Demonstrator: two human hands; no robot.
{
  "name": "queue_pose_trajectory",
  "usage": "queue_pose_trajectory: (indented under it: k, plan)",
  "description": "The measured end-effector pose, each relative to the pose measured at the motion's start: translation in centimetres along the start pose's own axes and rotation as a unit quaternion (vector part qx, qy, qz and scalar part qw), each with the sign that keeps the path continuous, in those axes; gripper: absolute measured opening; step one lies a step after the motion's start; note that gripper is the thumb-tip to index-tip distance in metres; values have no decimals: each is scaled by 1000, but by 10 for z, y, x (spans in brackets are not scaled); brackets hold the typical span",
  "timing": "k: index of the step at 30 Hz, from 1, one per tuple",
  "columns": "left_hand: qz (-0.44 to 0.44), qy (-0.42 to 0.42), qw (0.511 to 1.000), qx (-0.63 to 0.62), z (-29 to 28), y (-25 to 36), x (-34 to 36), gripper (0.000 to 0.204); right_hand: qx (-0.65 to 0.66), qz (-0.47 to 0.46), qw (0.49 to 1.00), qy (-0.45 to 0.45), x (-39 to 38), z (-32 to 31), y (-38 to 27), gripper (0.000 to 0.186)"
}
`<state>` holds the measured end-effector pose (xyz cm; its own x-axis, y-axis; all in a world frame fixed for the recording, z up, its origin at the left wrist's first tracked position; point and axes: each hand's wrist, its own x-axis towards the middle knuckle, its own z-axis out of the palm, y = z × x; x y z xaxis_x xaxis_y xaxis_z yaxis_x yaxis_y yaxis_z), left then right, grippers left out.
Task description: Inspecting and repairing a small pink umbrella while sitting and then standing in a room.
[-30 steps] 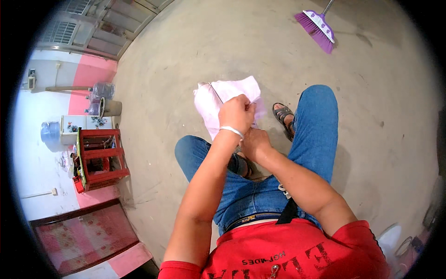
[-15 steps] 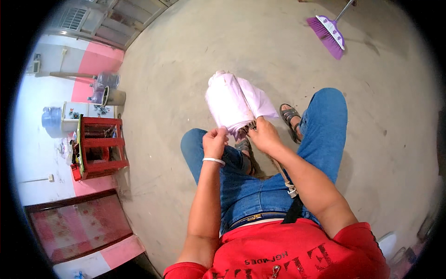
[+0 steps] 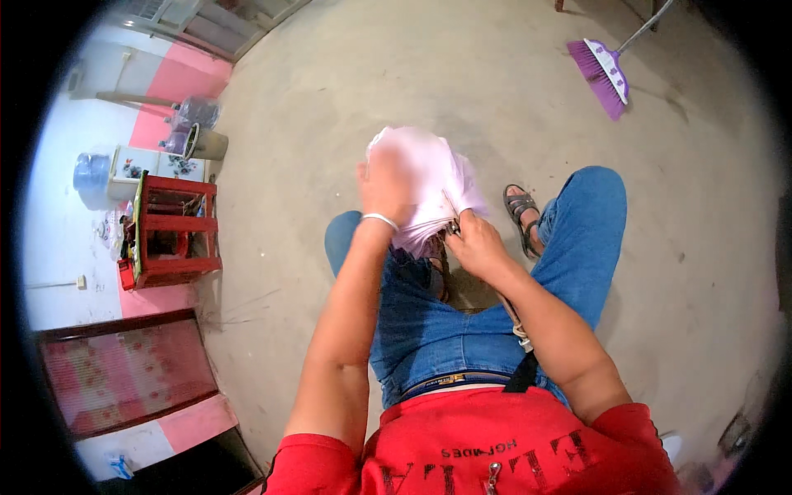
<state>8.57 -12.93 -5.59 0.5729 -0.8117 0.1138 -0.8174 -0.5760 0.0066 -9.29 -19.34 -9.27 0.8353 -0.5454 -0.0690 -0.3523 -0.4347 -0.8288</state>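
Observation:
A pale pink bundle of thin folded fabric (image 3: 450, 169), which looks like a loosely closed umbrella, is held out in front of my knees. Thin dark ribs show at its near end. My left hand (image 3: 388, 186), with a white bracelet at the wrist, lies over the fabric's left side; its fingers look stretched out but are blurred. At the near right corner my right hand (image 3: 474, 243) is closed round the gathered rib ends. Beneath my right forearm runs a thin brownish rod (image 3: 510, 309), tied near its lower end; my arm partly hides it.
My knees in blue jeans (image 3: 577, 231) stand apart, with sandals (image 3: 521, 213) on the concrete floor (image 3: 305, 124). A purple broom (image 3: 602, 74) rests at the far right. Along the left wall are a red wooden stool (image 3: 177, 223), a bucket (image 3: 206, 144) and clear water jugs (image 3: 95, 173).
My left hand has gone from pinching the fabric's near edge to lying further out on top of it. The fabric now spreads wider; my right hand keeps its hold.

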Motion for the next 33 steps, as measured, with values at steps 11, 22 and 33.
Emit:
queue_pose_trajectory:
  k: [11,22,33]
  plan:
    - [-246,-84,900,-350,-16,1,-15,63,-3,29,1000,-7,5,-4,-4,33]
    - [-292,-38,528,-796,39,22,-54,42,178,58,968,-167,8,-18,-8,53]
    - [-275,-115,525,-797,41,8,-47,47,271,100,951,-112,14,-9,6,38]
